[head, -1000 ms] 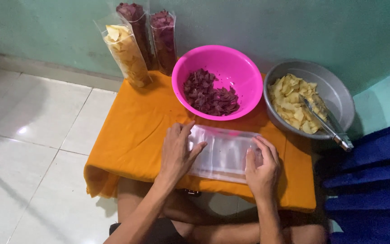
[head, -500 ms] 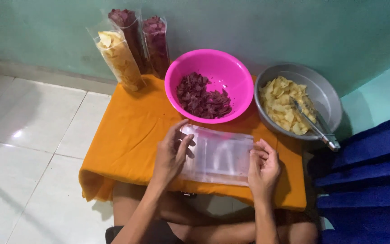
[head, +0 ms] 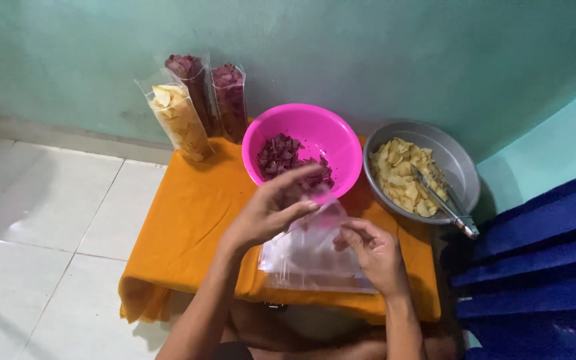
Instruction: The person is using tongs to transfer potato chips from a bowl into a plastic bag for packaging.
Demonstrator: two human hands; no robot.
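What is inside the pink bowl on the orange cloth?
The pink bowl holds dark purple-red chips. The left hand, lifting a clear plastic bag, covers the bowl's near side, so the chips there are hidden.

The top clear plastic bag has been lifted off the stack of bags, where it was pressed flat a second ago. The left hand has been raised from the stack and is now pinched on the bag's upper edge (just in front of the pink bowl). The right hand has been shifted inward and curled against the bag's side.
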